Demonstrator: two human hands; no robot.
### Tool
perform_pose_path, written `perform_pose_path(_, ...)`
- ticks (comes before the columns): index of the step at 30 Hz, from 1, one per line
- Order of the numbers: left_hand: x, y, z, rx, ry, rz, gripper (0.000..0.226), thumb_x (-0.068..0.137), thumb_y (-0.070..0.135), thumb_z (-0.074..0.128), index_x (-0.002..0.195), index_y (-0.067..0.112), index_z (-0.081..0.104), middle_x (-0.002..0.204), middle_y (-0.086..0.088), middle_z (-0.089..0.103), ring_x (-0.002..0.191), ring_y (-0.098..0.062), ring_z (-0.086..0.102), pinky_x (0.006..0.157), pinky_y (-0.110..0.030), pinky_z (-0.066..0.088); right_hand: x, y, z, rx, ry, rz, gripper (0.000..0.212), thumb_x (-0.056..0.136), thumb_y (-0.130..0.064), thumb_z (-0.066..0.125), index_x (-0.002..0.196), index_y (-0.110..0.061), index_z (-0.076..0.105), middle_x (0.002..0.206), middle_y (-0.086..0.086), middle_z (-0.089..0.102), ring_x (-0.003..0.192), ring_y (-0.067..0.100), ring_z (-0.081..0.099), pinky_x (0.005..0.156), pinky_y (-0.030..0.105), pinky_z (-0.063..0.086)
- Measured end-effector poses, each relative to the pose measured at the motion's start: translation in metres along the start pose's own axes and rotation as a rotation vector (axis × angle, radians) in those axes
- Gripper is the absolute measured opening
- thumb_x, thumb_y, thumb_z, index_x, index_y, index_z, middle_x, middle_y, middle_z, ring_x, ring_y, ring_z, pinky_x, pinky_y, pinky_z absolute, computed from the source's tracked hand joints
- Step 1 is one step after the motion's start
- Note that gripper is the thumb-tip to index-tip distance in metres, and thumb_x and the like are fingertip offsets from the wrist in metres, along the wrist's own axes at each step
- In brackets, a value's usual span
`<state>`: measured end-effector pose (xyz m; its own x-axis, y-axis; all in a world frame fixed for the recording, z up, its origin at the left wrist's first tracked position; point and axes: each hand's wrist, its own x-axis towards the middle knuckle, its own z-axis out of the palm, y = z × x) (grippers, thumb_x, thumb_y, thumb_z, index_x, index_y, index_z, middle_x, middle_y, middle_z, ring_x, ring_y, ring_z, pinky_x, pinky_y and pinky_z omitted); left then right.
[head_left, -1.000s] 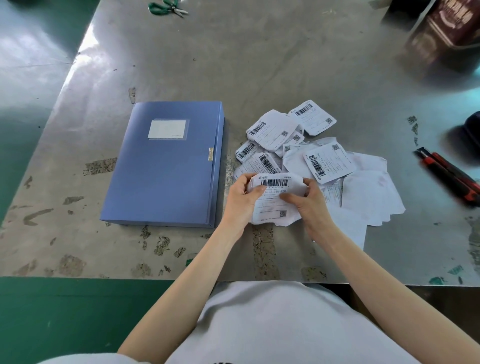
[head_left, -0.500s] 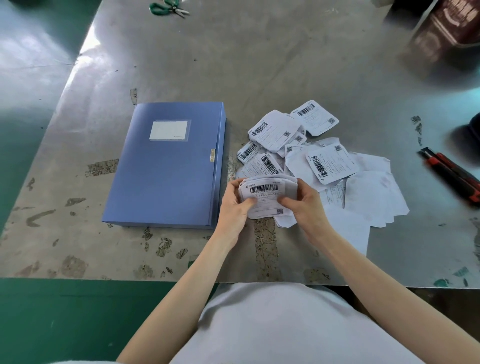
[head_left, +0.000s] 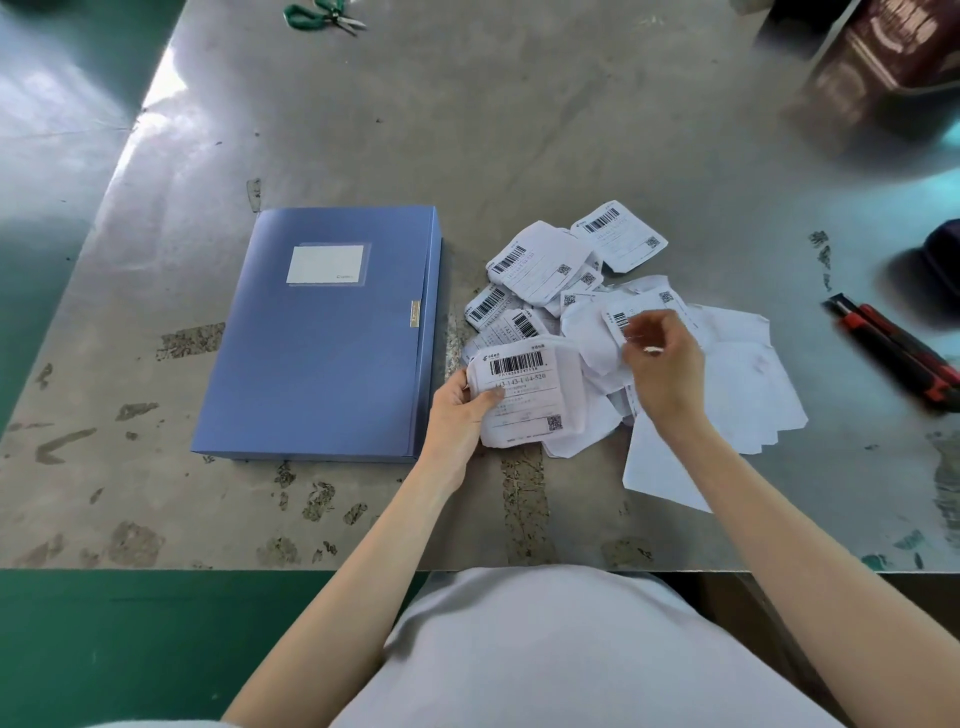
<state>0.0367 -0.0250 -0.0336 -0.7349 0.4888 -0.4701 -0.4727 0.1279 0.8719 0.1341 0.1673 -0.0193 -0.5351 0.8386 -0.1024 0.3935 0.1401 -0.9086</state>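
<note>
A heap of white barcode labels (head_left: 550, 270) lies on the grey metal table (head_left: 519, 119), right of a closed blue file box (head_left: 322, 343). My left hand (head_left: 460, 410) grips a small stack of labels (head_left: 530, 395) by its left edge, thumb on top. My right hand (head_left: 662, 364) is over the heap, its fingers curled at the edge of another barcode label (head_left: 641, 317); motion blur hides whether they pinch it. Blank white sheets (head_left: 748, 384) lie under and right of that hand.
A red and black utility knife (head_left: 893, 353) lies at the right. Green-handled scissors (head_left: 322, 15) lie at the far edge. A dark red box (head_left: 883, 57) stands at the back right, and a dark object (head_left: 943, 260) sits at the right border. Green floor surrounds the table.
Both hands held the label stack before. Now my right hand has let go and moved right and away to another label in the heap, while my left hand keeps the stack.
</note>
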Motion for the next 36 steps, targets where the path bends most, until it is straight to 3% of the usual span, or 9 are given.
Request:
perform_pose_path(4,0.002,-0.001,0.002,-0.001,0.015,-0.043,0.022,0.089,0.001,0.061,0.1,0.019,0.066,0.099,0.004,0.074,0.094,-0.014,0.07,0.071,-0.028,0.059,0.028,0.01,-0.02,-0.279,-0.022,-0.092,0.031,0.079,0.008,0.056,0.107,-0.005,0.057,0.114,0.01,0.063,0.108,0.026,0.054,0.089,0.028,0.04)
perform_pose_path(9,0.003,-0.001,0.008,-0.003,0.014,-0.104,0.023,0.09,0.001,0.06,0.11,0.012,0.064,0.11,-0.006,0.071,0.1,-0.02,0.068,0.081,-0.036,0.058,0.06,0.008,-0.022,-0.62,-0.375,-0.23,0.061,0.075,0.008,0.051,0.133,-0.013,0.045,0.143,0.011,0.043,0.139,0.027,0.029,0.113,0.044,0.023)
perform_pose_path(11,0.004,0.0,0.01,-0.001,0.009,-0.128,0.024,0.09,0.001,0.059,0.112,0.011,0.063,0.113,-0.008,0.07,0.103,-0.022,0.067,0.086,-0.04,0.056,0.068,0.008,-0.019,-0.728,-0.481,-0.242,0.07,0.074,0.011,0.044,0.138,-0.016,0.039,0.15,0.008,0.034,0.146,0.021,0.016,0.115,0.041,0.011)
perform_pose_path(14,0.006,0.001,0.011,0.007,0.006,-0.142,0.025,0.091,0.002,0.058,0.114,0.01,0.063,0.115,-0.009,0.069,0.106,-0.023,0.066,0.09,-0.044,0.054,0.074,0.012,-0.013,-0.832,-0.504,-0.303,0.072,0.072,0.011,0.045,0.138,-0.018,0.039,0.144,0.006,0.039,0.141,0.021,0.023,0.112,0.036,0.013)
perform_pose_path(22,0.008,-0.001,0.011,0.001,0.019,-0.139,0.021,0.091,0.005,0.06,0.11,0.012,0.064,0.11,-0.006,0.071,0.099,-0.018,0.069,0.081,-0.034,0.058,0.071,0.026,-0.011,-0.818,-0.294,-0.415,0.049,0.078,0.005,0.05,0.124,-0.011,0.051,0.122,0.008,0.051,0.116,0.029,0.047,0.096,0.036,0.025)
perform_pose_path(25,0.009,-0.002,0.012,0.0,0.022,-0.144,0.02,0.091,0.004,0.059,0.107,0.014,0.065,0.11,-0.005,0.071,0.101,-0.018,0.068,0.08,-0.034,0.057,0.067,0.029,-0.014,-0.798,-0.255,-0.41,0.048,0.076,0.004,0.051,0.122,-0.01,0.052,0.12,0.008,0.053,0.115,0.028,0.049,0.092,0.035,0.025)
perform_pose_path(31,0.011,-0.004,0.012,0.0,0.027,-0.15,0.02,0.091,0.005,0.058,0.106,0.016,0.065,0.109,-0.002,0.072,0.101,-0.017,0.068,0.083,-0.035,0.057,0.068,0.03,-0.02,-0.767,-0.39,-0.332,0.059,0.071,0.004,0.05,0.127,-0.013,0.047,0.131,0.002,0.05,0.13,0.021,0.039,0.105,0.034,0.018)
perform_pose_path(36,0.009,-0.004,0.011,-0.013,0.027,-0.144,0.021,0.092,0.004,0.058,0.108,0.015,0.065,0.108,-0.002,0.072,0.098,-0.016,0.069,0.082,-0.035,0.058,0.07,0.029,-0.022,-0.788,-0.377,-0.346,0.059,0.07,0.0,0.056,0.127,-0.011,0.046,0.124,0.006,0.048,0.122,0.023,0.044,0.104,0.034,0.019)
